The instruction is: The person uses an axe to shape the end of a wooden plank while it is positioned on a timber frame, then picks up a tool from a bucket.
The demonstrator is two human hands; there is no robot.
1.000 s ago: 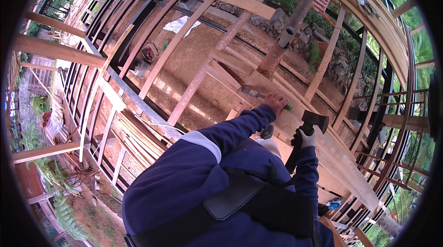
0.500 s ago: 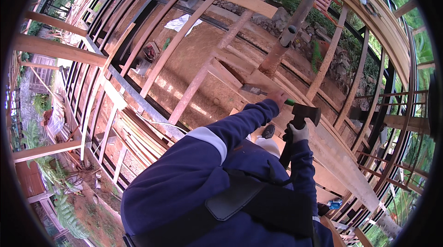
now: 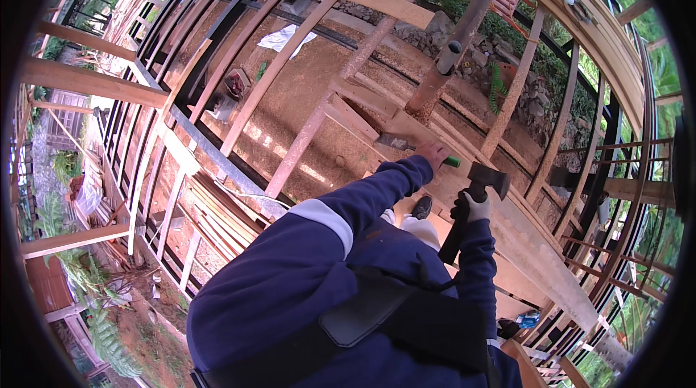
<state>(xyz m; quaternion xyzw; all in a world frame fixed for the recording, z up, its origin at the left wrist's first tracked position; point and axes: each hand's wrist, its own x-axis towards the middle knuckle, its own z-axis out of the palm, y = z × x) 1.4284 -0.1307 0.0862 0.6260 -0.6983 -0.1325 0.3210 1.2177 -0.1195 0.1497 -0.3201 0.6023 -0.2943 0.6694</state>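
My left hand (image 3: 433,154), bare, is wrapped round the chisel (image 3: 452,161), its green butt poking out and the blade pointing away over the end of the long board (image 3: 533,247); whether the edge touches wood I cannot tell. My right hand (image 3: 474,208), gloved, is closed firmly round the hatchet (image 3: 489,179), gripping high, its head just beside that butt. Main worry: little handle shows past my fist, so a blow off line would likely glance onto bare knuckles. Chisel looks slanted; if it sits too flat, a knock could make it skid along the grain rather than bite. The hatchet's own edge is a hazard should the glove slip. My shoe (image 3: 422,207) shows beside the board, below both tools, so anything dropped might land there. A springy board would spoil aim too.
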